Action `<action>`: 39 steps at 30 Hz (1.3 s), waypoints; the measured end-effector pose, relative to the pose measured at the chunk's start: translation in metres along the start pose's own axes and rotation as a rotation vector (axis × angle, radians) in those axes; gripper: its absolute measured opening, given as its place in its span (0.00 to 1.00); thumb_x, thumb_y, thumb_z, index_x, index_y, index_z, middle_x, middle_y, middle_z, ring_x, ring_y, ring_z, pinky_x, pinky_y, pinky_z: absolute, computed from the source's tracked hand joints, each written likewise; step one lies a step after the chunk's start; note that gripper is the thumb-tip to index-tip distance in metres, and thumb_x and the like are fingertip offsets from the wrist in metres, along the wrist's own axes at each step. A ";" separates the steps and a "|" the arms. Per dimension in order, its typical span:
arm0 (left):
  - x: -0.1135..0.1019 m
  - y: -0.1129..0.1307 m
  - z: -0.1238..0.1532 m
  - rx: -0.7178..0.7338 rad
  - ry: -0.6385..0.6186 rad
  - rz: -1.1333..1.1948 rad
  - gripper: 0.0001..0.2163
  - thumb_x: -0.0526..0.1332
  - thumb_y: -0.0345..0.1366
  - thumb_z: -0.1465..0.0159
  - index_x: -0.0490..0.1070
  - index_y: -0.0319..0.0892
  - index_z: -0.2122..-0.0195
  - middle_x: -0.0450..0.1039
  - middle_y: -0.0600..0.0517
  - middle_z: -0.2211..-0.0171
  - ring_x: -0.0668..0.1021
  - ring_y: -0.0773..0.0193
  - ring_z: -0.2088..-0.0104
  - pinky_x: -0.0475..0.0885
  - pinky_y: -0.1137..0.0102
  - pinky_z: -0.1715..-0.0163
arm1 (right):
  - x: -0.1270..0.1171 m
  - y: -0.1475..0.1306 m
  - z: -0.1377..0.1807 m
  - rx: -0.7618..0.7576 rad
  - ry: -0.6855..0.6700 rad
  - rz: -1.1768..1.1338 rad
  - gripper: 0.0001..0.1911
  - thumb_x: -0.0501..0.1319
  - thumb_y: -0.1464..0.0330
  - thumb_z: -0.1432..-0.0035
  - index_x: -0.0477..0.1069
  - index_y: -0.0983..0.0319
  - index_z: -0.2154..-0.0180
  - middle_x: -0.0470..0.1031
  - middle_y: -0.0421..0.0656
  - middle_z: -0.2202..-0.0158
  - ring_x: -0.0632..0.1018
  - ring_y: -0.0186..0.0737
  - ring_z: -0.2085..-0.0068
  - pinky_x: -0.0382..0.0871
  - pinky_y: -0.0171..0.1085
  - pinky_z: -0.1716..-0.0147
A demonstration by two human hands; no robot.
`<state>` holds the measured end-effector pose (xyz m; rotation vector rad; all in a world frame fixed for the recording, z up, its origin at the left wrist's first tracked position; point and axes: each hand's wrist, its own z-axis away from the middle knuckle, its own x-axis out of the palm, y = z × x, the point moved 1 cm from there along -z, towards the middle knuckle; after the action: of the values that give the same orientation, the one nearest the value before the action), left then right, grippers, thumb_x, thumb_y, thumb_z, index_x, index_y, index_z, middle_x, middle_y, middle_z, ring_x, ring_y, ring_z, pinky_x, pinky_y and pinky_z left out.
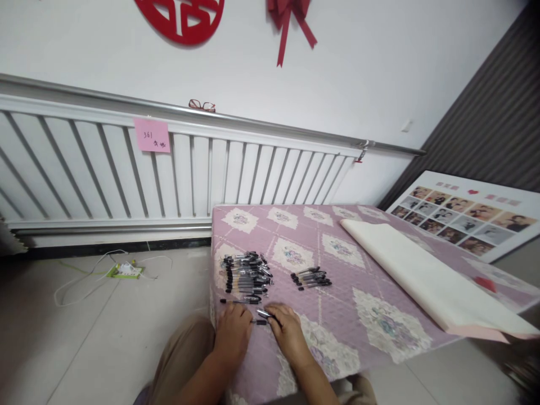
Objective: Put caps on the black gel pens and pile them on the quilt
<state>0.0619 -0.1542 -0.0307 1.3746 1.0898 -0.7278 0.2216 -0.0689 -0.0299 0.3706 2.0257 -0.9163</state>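
My left hand (234, 326) is closed at the table's near left, its fingers wrapped around a pen (260, 322) whose dark end sticks out to the right. My right hand (289, 329) pinches what looks like a black pen cap with a shiny clip (264, 313), just above that pen's end. Beyond my left hand, one pen (240, 301) lies by itself. Past it is a pile of many black-and-clear pens (248, 275), lying roughly side by side. A smaller group of pens (311, 278) lies to the right, beyond my right hand.
A purple patterned cloth (295, 239) covers the table. A rolled cream sheet (405, 270) lies across its right side, near a photo board (459, 216). A white radiator (236, 169) stands behind. On the floor at left is a power strip (126, 270) with cables.
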 end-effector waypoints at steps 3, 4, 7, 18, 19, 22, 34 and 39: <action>0.000 -0.001 -0.004 -0.007 0.024 -0.010 0.06 0.56 0.32 0.35 0.71 0.46 0.62 0.70 0.52 0.59 0.69 0.58 0.53 0.61 0.63 0.52 | 0.004 0.002 -0.010 -0.054 0.007 -0.023 0.13 0.57 0.72 0.43 0.75 0.56 0.58 0.79 0.44 0.58 0.76 0.43 0.55 0.67 0.42 0.54; 0.000 -0.001 -0.005 -0.012 0.023 -0.013 0.06 0.56 0.32 0.35 0.71 0.46 0.62 0.70 0.52 0.59 0.69 0.58 0.54 0.61 0.63 0.52 | 0.005 0.003 -0.012 -0.063 0.010 -0.028 0.13 0.57 0.73 0.43 0.75 0.56 0.58 0.79 0.43 0.59 0.76 0.43 0.55 0.67 0.42 0.54; -0.002 -0.001 -0.010 -0.035 0.010 -0.017 0.06 0.56 0.32 0.35 0.72 0.47 0.61 0.70 0.52 0.59 0.70 0.58 0.54 0.62 0.62 0.54 | 0.008 0.008 -0.018 -0.078 0.000 -0.044 0.13 0.57 0.72 0.43 0.75 0.57 0.58 0.79 0.44 0.58 0.76 0.43 0.55 0.67 0.43 0.54; -0.003 -0.003 -0.023 -0.092 0.062 -0.057 0.05 0.58 0.33 0.36 0.73 0.47 0.62 0.70 0.52 0.58 0.70 0.57 0.53 0.61 0.63 0.54 | 0.010 0.013 -0.023 -0.082 -0.055 -0.061 0.21 0.54 0.77 0.46 0.73 0.55 0.53 0.77 0.45 0.55 0.74 0.44 0.53 0.66 0.47 0.51; -0.003 -0.002 -0.024 -0.095 0.065 -0.063 0.05 0.58 0.32 0.36 0.73 0.47 0.62 0.70 0.52 0.58 0.70 0.57 0.53 0.61 0.63 0.54 | 0.011 0.012 -0.023 -0.074 -0.043 -0.058 0.21 0.54 0.77 0.46 0.73 0.56 0.53 0.77 0.45 0.54 0.74 0.45 0.52 0.66 0.47 0.51; -0.002 -0.002 -0.023 -0.093 0.076 -0.070 0.07 0.58 0.31 0.37 0.72 0.48 0.61 0.70 0.53 0.57 0.70 0.58 0.53 0.61 0.63 0.53 | 0.012 0.012 -0.023 -0.066 0.004 -0.076 0.21 0.55 0.76 0.45 0.72 0.56 0.51 0.76 0.46 0.53 0.73 0.45 0.51 0.66 0.46 0.50; 0.002 -0.003 -0.018 0.007 0.171 -0.043 0.10 0.58 0.29 0.38 0.73 0.51 0.59 0.71 0.53 0.57 0.71 0.58 0.54 0.62 0.63 0.51 | -0.035 0.110 -0.023 0.206 0.317 0.373 0.16 0.54 0.70 0.43 0.73 0.61 0.53 0.73 0.51 0.53 0.71 0.50 0.50 0.64 0.48 0.51; 0.001 -0.003 -0.017 0.016 0.155 -0.048 0.10 0.56 0.30 0.37 0.73 0.51 0.60 0.72 0.53 0.58 0.71 0.58 0.54 0.62 0.63 0.51 | -0.035 0.099 -0.018 0.273 0.231 0.440 0.11 0.57 0.70 0.43 0.76 0.59 0.60 0.74 0.48 0.60 0.73 0.47 0.60 0.66 0.42 0.60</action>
<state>0.0567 -0.1373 -0.0305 1.4411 1.2442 -0.6744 0.2865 0.0149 -0.0410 1.0688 1.9069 -0.8990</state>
